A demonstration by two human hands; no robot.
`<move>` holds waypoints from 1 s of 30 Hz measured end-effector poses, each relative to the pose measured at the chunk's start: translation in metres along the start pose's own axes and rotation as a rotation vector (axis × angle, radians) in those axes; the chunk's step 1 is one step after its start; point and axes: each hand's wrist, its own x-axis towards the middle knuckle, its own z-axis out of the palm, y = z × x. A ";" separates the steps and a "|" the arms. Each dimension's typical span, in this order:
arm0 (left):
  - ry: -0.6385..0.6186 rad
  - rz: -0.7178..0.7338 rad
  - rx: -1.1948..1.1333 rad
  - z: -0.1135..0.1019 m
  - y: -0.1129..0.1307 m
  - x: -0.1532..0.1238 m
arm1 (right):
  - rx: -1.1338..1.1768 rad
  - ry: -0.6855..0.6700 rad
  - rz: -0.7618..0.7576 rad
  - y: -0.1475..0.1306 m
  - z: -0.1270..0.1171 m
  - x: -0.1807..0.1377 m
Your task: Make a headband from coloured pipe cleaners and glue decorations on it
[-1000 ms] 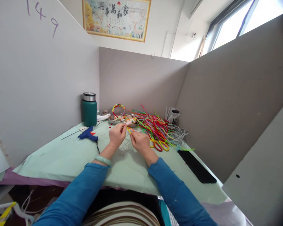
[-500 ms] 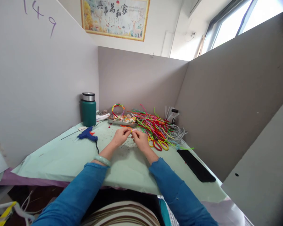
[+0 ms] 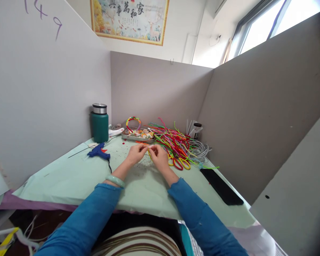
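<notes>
Grey partitions [image 3: 160,85] fill much of the frame, closing in a table [image 3: 77,174] under a pale green cover that runs across the lower middle. The rainbow heap of fuzzy stems [image 3: 176,139] sprawls just right of centre, lying as it did a second ago, with a black pad [image 3: 221,186] at lower right and a green bottle [image 3: 100,127] left of centre, both unmoved. What has changed is the hands, at the middle of the frame: a second ago they were apart, the left one higher, and now they have drawn level, fingertips all but meeting. The right hand [image 3: 160,157] pinches a yellow strand [image 3: 149,153], its end dangling below the thumb; the left hand [image 3: 137,154] has its fingertips pinched on the same piece, though they partly hide it. Behind them sits the metal tray [image 3: 138,140] of small bits, a braided ring [image 3: 127,124] standing at its left end; the blue glue gun [image 3: 99,152] lies to the left. Smallest of all, a pale pink bit [image 3: 150,146] peeks out between the fingers.
</notes>
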 end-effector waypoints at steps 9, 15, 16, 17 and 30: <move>-0.077 0.042 -0.013 -0.001 0.003 -0.001 | -0.055 -0.045 -0.067 -0.001 0.000 -0.001; -0.105 0.049 0.014 0.000 0.001 -0.001 | -0.069 -0.050 -0.068 0.003 0.000 -0.001; -0.109 0.046 0.009 0.000 0.001 -0.001 | -0.066 -0.052 -0.062 0.004 0.000 0.000; -0.114 0.043 0.005 0.000 0.001 0.000 | -0.063 -0.053 -0.055 0.004 0.000 0.000; -0.025 -0.008 0.057 -0.001 0.003 -0.002 | 0.079 -0.081 -0.040 0.001 0.002 0.000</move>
